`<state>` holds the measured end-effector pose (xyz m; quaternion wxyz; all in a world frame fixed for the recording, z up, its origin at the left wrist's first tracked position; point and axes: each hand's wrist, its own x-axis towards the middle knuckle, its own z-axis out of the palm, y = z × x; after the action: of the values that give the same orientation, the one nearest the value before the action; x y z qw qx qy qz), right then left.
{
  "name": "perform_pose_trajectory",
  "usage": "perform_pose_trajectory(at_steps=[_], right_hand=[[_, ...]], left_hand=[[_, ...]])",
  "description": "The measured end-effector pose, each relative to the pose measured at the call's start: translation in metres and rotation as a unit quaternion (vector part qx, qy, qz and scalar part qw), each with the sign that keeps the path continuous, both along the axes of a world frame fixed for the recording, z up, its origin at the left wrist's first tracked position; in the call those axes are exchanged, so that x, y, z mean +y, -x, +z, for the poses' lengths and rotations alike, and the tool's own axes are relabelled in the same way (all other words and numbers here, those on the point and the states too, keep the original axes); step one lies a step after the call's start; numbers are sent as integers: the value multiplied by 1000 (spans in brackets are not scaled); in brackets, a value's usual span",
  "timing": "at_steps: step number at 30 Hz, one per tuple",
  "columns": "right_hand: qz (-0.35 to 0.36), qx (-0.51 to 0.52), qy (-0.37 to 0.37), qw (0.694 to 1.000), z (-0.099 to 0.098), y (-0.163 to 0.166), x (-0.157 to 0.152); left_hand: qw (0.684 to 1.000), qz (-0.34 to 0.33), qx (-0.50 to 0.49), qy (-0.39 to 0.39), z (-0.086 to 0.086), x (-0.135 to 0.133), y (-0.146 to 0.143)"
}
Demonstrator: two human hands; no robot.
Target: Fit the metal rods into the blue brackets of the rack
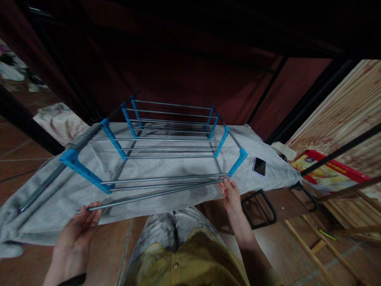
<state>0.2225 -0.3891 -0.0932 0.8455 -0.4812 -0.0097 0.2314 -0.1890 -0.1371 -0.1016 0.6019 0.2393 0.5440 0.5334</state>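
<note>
A metal rack with grey rods and blue plastic brackets lies on a grey cloth spread over the floor. One loose grey rod runs slantwise along the rack's near side. My left hand grips its left end with the fingers curled round it. My right hand pinches its right end close to the near right blue bracket.
A phone lies on the cloth to the right of the rack. A red and yellow package, a black metal frame and wooden slats are at the right. Dark bed frame posts stand behind and at the left.
</note>
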Motion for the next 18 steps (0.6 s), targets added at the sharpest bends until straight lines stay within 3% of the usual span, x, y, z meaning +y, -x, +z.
perform_pose_trajectory(at_steps=[2, 8, 18], right_hand=[[-4, 1, 3, 1000, -6, -2, -3], [-8, 26, 31, 999, -33, -13, -19], [-15, 78, 97, 992, -89, -38, -45]], left_hand=[[997, 16, -68, 46, 9, -4, -5], [992, 29, -125, 15, 30, -15, -22], [982, 10, -183, -39, 36, -27, -40]])
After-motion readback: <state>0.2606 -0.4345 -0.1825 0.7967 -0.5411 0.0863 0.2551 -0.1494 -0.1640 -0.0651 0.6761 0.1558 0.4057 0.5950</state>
